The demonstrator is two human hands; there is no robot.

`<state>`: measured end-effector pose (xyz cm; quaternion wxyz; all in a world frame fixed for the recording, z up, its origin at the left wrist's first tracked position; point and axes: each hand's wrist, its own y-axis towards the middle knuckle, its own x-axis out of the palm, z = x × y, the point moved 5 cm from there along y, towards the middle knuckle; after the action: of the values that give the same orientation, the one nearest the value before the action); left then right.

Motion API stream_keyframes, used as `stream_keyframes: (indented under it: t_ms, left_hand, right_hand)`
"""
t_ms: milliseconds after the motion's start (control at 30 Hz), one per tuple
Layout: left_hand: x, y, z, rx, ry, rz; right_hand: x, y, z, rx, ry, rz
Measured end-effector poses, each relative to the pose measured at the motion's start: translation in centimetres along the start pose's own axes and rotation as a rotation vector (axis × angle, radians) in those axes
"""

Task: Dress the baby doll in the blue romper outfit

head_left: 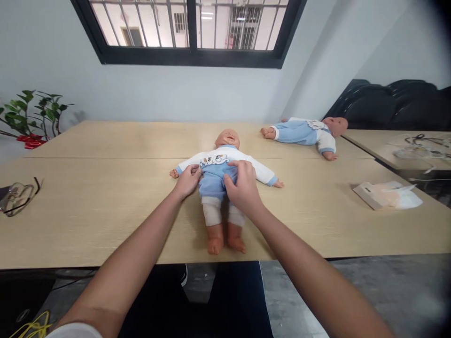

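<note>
A baby doll [227, 139] lies on its back on the table, its head away from me and its arms spread. It wears a white top [259, 170] with blue cuffs and a cartoon face on the chest, and light blue pants [211, 185]. The pants are bunched above the knees, over whitish cloth legs. At the waist's left side, my left hand [189, 181] pinches the pants' edge. My right hand [242, 185] is on the right side of the waist, its thumb and forefinger curled on the blue cloth. The other fingers of that hand are partly hidden.
A second doll [299, 131] in similar clothes lies at the back right. A pack of tissues [387, 195] lies on the right, glasses [21, 197] at the left edge. A potted plant [33, 115] stands back left; cables [426, 145] lie on another table at right.
</note>
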<state>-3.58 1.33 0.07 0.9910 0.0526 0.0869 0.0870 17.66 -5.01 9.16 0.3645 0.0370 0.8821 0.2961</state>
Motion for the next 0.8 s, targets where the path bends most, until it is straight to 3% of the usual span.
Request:
stream_keyframes:
  t_ms: [133,267,367,433,533,667,733,800]
  left_hand:
    - [2.0,1.0,-0.6,0.01,-0.082,-0.113]
    - [1.7,0.0,-0.3,0.031,-0.126,-0.257]
    - [1.3,-0.6,0.1,0.046,-0.134,-0.339]
    - [1.3,-0.6,0.4,0.084,-0.104,-0.339]
    - [1.2,-0.5,0.5,0.096,-0.023,-0.19]
    - [0.8,-0.5,0.0,0.034,0.002,0.013]
    - [0.5,-0.5,-0.2,0.023,0.003,-0.005]
    - [0.6,-0.5,-0.2,0.031,0.019,-0.129]
  right_hand:
    - [3.0,5.9,0.2,-0.059,-0.083,-0.189]
    - [6.2,10.9,0.2,-0.166,-0.12,-0.387]
    - [9.6,13.4,-0.6,-0.246,-0.133,-0.666]
    - [11.9,14.1,-0.8,-0.264,-0.155,-0.881]
    - [14.5,14.4,-0.4,-0.283,-0.179,-1.118]
    - [15.3,14.4,1.1,-0.329,-0.16,-1.208]
    - [15.0,14.5,1.9,-0.332,-0.154,-1.216]
    - [14.3,14.5,2.3,-0.336,-0.153,-1.199]
